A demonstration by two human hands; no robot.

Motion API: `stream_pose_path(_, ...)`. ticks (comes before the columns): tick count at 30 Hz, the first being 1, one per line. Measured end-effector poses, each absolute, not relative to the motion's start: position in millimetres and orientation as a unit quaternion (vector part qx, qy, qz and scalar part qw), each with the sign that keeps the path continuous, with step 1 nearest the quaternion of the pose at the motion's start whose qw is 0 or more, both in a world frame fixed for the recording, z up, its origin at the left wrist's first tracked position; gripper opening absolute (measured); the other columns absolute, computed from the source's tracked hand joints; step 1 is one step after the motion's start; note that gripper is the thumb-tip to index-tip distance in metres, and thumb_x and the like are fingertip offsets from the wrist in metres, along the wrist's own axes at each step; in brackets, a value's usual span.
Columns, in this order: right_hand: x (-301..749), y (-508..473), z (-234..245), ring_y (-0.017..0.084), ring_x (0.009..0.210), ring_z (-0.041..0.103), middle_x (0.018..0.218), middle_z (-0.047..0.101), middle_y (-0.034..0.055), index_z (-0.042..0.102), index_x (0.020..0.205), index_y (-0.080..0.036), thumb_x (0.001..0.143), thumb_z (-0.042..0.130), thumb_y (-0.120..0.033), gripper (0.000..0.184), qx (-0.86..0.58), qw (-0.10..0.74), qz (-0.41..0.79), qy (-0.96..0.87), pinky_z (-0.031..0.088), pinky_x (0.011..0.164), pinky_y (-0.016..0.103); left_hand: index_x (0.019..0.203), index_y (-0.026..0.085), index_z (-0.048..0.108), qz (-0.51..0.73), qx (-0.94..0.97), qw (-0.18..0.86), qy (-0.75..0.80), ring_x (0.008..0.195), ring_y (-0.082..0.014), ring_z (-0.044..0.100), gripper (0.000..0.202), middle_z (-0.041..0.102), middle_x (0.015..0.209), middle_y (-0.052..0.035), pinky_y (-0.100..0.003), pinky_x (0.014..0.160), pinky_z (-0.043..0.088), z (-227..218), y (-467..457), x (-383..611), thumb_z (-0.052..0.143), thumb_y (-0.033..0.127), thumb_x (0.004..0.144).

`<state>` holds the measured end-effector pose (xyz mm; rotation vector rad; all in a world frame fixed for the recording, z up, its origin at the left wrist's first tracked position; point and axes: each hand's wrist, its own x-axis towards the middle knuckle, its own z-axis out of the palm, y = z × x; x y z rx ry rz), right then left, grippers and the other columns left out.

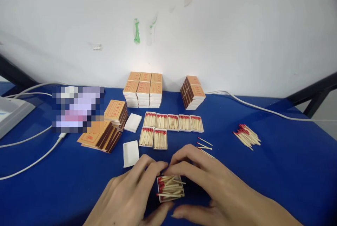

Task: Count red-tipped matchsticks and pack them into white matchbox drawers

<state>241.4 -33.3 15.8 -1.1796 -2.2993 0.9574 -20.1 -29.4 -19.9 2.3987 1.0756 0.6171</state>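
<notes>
A small white matchbox tray (158,192) holds loose, uneven matches (171,188) with red heads mostly at the left; a few lie askew over its edge. My left hand (129,192) closes round its left side, fingertips at the far edge and thumb at the near edge. My right hand (207,180) curves round the other side, its fingertips at the far edge and its thumb just below the near edge. Beyond my hands, several filled matchbox trays (153,139) form two rows. A few loose matches (204,145) lie beyond my right hand.
White empty trays (131,154) lie left of the filled ones. Flattened matchbox sleeves (98,136) are piled at left. Stacked matchboxes (143,91) and a second stack (193,92) stand by the wall. A match pile (246,136) lies right. White cables (252,106) cross the blue table (284,170).
</notes>
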Motion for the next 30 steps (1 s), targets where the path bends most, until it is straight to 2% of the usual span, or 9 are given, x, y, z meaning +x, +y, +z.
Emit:
stream_pose_path(3, 243, -33, 17, 0.019, 0.113, 0.074, 0.132, 0.074, 0.0048, 0.076, 0.13, -0.026, 0.104, 0.085, -0.024, 0.027, -0.416, 0.153, 0.358, -0.822, 0.064, 0.096, 0.029, 0.147, 0.032, 0.052, 0.244, 0.851, 0.242, 0.397, 0.074, -0.0161, 0.08, 0.064, 0.077, 0.115, 0.0007, -0.02, 0.046, 0.057, -20, -30, -20, 0.081, 0.017, 0.092)
stream_pose_path(5, 243, -33, 19, 0.018, 0.113, 0.075, 0.131, 0.074, 0.0042, 0.076, 0.132, -0.026, 0.104, 0.082, -0.018, 0.03, -0.416, 0.151, 0.36, -0.821, 0.064, 0.096, 0.027, 0.155, 0.033, 0.049, 0.262, 0.838, 0.251, 0.408, 0.07, -0.0135, 0.077, 0.069, 0.076, 0.12, -0.0009, -0.019, 0.048, 0.059, -22, -31, -18, 0.076, 0.018, 0.093)
stream_pose_path(8, 245, -33, 22, 0.016, 0.113, 0.075, 0.13, 0.074, 0.0023, 0.076, 0.136, -0.029, 0.103, 0.083, -0.019, 0.036, -0.424, 0.179, 0.358, -0.812, 0.063, 0.097, 0.023, 0.167, 0.032, 0.044, 0.28, 0.817, 0.255, 0.435, 0.072, -0.0133, 0.075, 0.076, 0.071, 0.123, -0.005, -0.02, 0.053, 0.064, -23, -35, -16, 0.071, 0.023, 0.096)
stream_pose_path(11, 248, -34, 20, 0.015, 0.114, 0.075, 0.132, 0.073, 0.0023, 0.075, 0.137, -0.031, 0.107, 0.079, -0.023, 0.031, -0.44, 0.214, 0.337, -0.805, 0.063, 0.098, 0.023, 0.17, 0.03, 0.044, 0.294, 0.808, 0.234, 0.453, 0.073, -0.0155, 0.074, 0.079, 0.069, 0.117, -0.0064, -0.021, 0.053, 0.065, -22, -39, -15, 0.074, 0.032, 0.097)
stream_pose_path(16, 247, -33, 7, 0.023, 0.117, 0.075, 0.14, 0.069, 0.0087, 0.068, 0.15, -0.028, 0.104, 0.08, -0.025, 0.048, -0.464, 0.179, 0.301, -0.814, 0.067, 0.1, 0.037, 0.168, 0.026, 0.046, 0.296, 0.834, 0.165, 0.435, 0.08, -0.0175, 0.081, 0.07, 0.073, 0.128, -0.0114, -0.025, 0.063, 0.072, -22, -40, -19, 0.072, 0.034, 0.103)
stream_pose_path(20, 244, -32, 5, 0.02, 0.112, 0.075, 0.132, 0.07, 0.0062, 0.071, 0.146, -0.029, 0.107, 0.073, -0.019, 0.041, -0.454, 0.184, 0.328, -0.808, 0.067, 0.096, 0.034, 0.164, 0.023, 0.048, 0.265, 0.864, 0.092, 0.417, 0.087, -0.023, 0.088, 0.06, 0.081, 0.128, -0.0125, -0.028, 0.065, 0.074, -28, -40, -23, 0.069, 0.038, 0.109)
stream_pose_path(24, 243, -33, 6, 0.018, 0.112, 0.074, 0.132, 0.07, 0.004, 0.07, 0.146, -0.032, 0.107, 0.073, -0.018, 0.041, -0.441, 0.227, 0.334, -0.802, 0.065, 0.097, 0.03, 0.163, 0.024, 0.048, 0.251, 0.872, 0.106, 0.406, 0.089, -0.0251, 0.09, 0.054, 0.084, 0.127, -0.0105, -0.03, 0.064, 0.074, -32, -39, -23, 0.064, 0.039, 0.115)
stream_pose_path(28, 245, -34, 3, 0.02, 0.122, 0.073, 0.142, 0.067, 0.0044, 0.064, 0.154, -0.035, 0.108, 0.074, -0.021, 0.049, -0.457, 0.203, 0.339, -0.797, 0.064, 0.107, 0.035, 0.162, 0.028, 0.048, 0.233, 0.873, 0.134, 0.406, 0.094, -0.0249, 0.09, 0.044, 0.084, 0.13, -0.0093, -0.028, 0.064, 0.072, -29, -38, -22, 0.057, 0.038, 0.12)
stream_pose_path(30, 246, -33, 3, 0.02, 0.121, 0.073, 0.141, 0.067, 0.0041, 0.064, 0.153, -0.035, 0.11, 0.073, -0.023, 0.045, -0.461, 0.188, 0.348, -0.794, 0.064, 0.107, 0.035, 0.161, 0.03, 0.049, 0.221, 0.875, 0.148, 0.405, 0.09, -0.0235, 0.09, 0.041, 0.083, 0.125, -0.0072, -0.027, 0.064, 0.071, -27, -37, -22, 0.055, 0.036, 0.121)
